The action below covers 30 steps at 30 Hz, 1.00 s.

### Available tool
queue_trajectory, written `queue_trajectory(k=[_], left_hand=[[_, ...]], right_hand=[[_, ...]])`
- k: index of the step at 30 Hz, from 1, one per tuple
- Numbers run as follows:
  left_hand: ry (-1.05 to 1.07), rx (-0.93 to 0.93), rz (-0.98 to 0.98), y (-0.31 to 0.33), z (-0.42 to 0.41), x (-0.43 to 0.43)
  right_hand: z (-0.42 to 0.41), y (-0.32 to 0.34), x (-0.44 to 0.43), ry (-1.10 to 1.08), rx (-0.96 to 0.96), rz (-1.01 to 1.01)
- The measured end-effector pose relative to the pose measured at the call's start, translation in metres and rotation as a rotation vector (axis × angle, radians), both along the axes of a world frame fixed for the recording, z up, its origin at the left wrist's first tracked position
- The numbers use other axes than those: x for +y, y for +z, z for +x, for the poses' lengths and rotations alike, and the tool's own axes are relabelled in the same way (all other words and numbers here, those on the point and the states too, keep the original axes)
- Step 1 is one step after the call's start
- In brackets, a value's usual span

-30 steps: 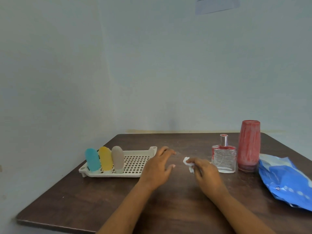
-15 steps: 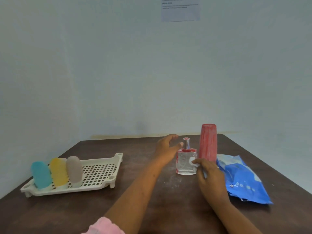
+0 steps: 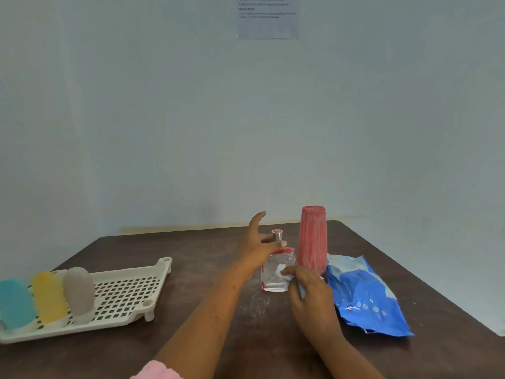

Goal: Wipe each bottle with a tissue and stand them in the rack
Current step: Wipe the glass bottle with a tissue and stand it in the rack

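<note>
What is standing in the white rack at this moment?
Three upright bottles in a row: teal bottle, yellow bottle, grey bottle. The rack runs out of frame at left, so anything there is unseen.

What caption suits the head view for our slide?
Left hand steadies a glass bottle; right hand presses a tissue to it.
</note>
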<state>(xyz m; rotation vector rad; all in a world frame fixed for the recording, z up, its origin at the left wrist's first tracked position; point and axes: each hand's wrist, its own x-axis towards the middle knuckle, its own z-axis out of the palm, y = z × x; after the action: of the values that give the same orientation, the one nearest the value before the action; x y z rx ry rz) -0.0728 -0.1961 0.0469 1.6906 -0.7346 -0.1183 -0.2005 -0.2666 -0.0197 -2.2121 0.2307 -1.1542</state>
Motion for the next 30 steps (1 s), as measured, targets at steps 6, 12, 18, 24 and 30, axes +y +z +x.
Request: queue_trajectory(k=[6,12,18,24,30], left_hand=[[0.081,-0.096,-0.006,-0.002,-0.001,0.008],[0.162,-0.131,0.03,0.002,0.005,0.059],[0.27,-0.113,0.036,-0.005,0.005,0.122],[0.28,-0.103,-0.013,-0.006,-0.004,0.141],[0.104,0.022,-0.082,-0.012,0.007,0.144]], right_hand=[[0.0,0.0,-0.001,0.014,0.0,0.006],[0.003,-0.003,-0.002,0.018,-0.003,-0.005],[0.004,-0.002,0.003,0.026,0.0,0.002],[0.009,0.003,0.018,0.035,0.0,0.023],[0.027,0.043,0.046,0.205,-0.15,0.406]])
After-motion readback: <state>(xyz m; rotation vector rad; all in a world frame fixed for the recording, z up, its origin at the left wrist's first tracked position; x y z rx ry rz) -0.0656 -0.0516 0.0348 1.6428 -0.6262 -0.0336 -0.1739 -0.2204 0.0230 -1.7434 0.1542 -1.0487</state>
